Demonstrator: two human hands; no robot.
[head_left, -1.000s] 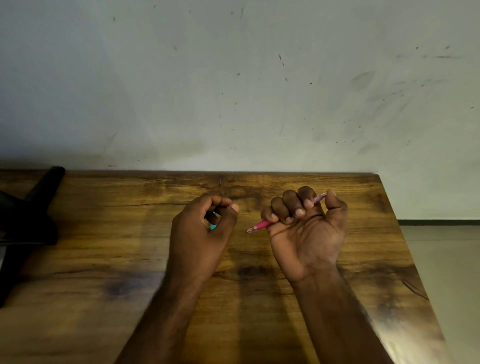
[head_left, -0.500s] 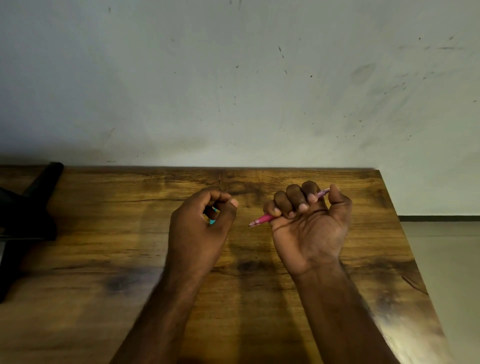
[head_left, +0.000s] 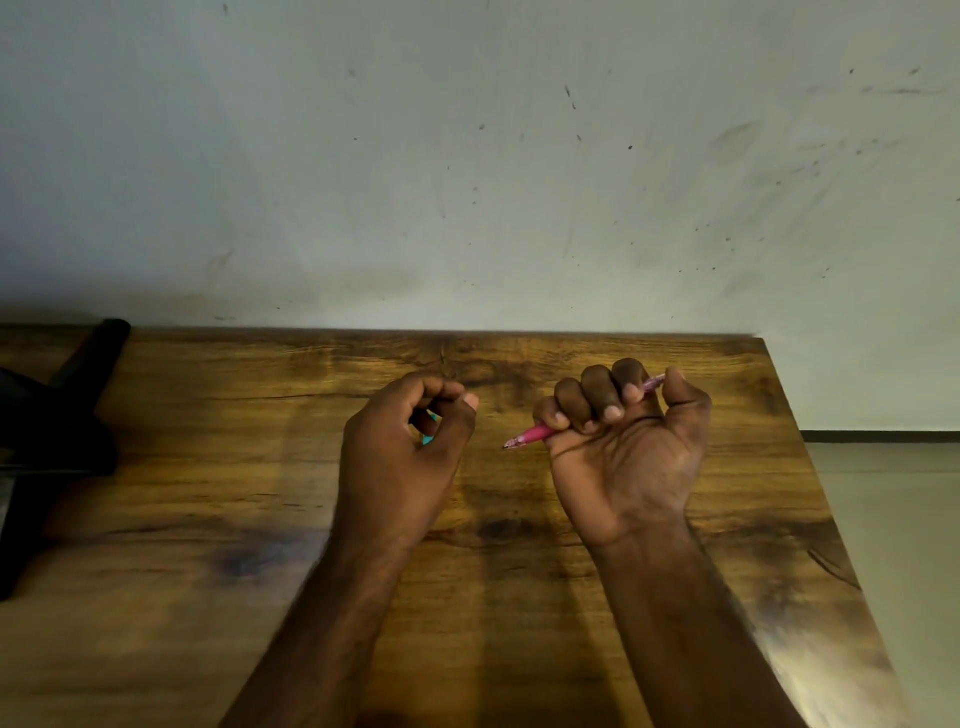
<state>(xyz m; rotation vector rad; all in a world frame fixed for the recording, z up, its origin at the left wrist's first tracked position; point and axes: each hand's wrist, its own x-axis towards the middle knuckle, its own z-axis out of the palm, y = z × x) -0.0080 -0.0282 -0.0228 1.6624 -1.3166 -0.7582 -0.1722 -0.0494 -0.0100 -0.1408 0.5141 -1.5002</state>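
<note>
Pen (head_left: 530, 434) sits in our right hand (head_left: 626, 457), all fingers (head_left: 597, 395) curled round it, tip aimed left above the bench (head_left: 208, 467). Our left hand (head_left: 405, 447) curls round a small teal thing (head_left: 427, 440), mostly hidden.

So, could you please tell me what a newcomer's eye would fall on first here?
The two hands raised mid-frame above the wooden table stand out. The right hand grips a pink pen in its fist, tip pointing towards the left hand, whose curled fingers hold a small turquoise piece. A dark object sits at the table's left edge.
</note>
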